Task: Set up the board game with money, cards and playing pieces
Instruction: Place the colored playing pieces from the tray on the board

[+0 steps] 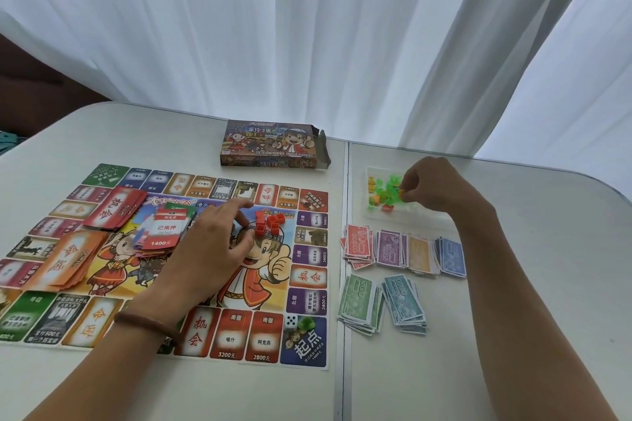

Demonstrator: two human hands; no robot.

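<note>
The game board (309,255) lies flat on the left half of the table. My left hand (212,246) hovers over its middle, fingertips curled down onto a small red house beside a pile of red houses (272,219). My right hand (434,186) pinches a small orange piece (403,194) over a clear packet (376,212) of green, yellow and red pieces. On the board lie a red card stack (114,210), an orange card stack (73,258) and property cards (163,232). A white die (291,321) and a green token (306,323) sit on the blue corner square.
Several stacks of paper money lie right of the board: red (357,246), purple (391,248), orange (422,254), blue (452,255), green (359,302) and teal (404,306). The open game box (273,143) sits behind the board. White curtains hang past the table's far edge.
</note>
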